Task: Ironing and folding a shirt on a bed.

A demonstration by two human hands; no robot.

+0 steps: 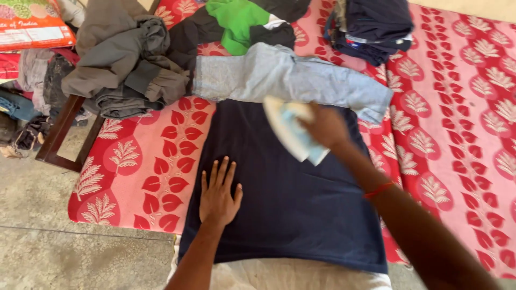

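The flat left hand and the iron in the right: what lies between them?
Only smooth dark navy cloth lies between the left hand and the iron, as the head view shows.

We note a red leaf-patterned mattress (134, 161); on it a flat navy cloth (290, 204), and beyond that cloth light-blue jeans (290, 78) and grey trousers (123, 64).

A home: a low bed with a red leaf-patterned mattress (134, 166), heaped grey clothes (126, 59), bare concrete floor (59, 252).
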